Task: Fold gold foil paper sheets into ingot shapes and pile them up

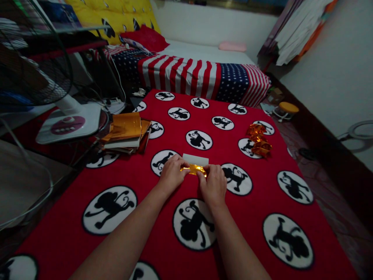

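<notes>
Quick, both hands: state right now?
Left hand: fingers closed on the shiny gold foil sheet's left end.
Right hand: fingers closed on its right end.

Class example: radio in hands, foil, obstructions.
Left hand and right hand gripping gold foil strip. Pale sheet just beyond. Nothing visibly blocking.

- The head camera is looking forward and down from the wearer's head.
- It is viewing the red, monkey-printed cloth from close above, while facing the star-and-stripe-covered bed farther off.
</notes>
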{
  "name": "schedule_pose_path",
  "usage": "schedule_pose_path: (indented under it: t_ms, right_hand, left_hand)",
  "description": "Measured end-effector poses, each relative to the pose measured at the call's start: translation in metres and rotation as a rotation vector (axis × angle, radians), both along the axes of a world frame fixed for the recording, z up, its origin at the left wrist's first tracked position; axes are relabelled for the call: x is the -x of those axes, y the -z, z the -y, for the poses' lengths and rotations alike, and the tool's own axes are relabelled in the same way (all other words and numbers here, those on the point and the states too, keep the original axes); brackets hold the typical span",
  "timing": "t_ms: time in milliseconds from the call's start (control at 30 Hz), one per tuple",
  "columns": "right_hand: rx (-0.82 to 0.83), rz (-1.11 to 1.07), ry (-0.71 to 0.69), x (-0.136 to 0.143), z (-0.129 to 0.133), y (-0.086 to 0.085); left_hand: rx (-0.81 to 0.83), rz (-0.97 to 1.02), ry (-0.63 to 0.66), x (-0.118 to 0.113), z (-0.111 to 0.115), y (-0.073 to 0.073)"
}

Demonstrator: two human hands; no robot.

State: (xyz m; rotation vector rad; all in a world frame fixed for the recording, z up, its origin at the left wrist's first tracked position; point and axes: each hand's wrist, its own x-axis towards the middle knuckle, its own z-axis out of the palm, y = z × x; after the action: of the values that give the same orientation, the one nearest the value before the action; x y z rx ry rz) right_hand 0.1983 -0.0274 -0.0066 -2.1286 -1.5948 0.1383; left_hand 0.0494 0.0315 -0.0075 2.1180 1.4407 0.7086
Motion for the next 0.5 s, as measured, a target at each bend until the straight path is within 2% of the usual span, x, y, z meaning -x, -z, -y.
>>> schedule_pose_path:
  t_ms: [200, 367, 500]
  right_hand:
    - [-0.01, -0.098, -0.037, -0.0074, -0.0005, -0.0007]
    - [-0.006, -0.006, 0.012, 0.0009, -0.0003, -0.0016]
    - [-0.005, -0.04, -0.029, -0.0042, 0.0009, 0.0014]
  left_hand:
    - [0.0, -0.001, 0.0, 0.001, -0.0007, -0.001]
    - [-0.044, -0.082, -0.069, -0.0061, 0.0042, -0.0021]
    - [0.017, -0.031, -0.009, -0.0004, -0.0002, -0.002]
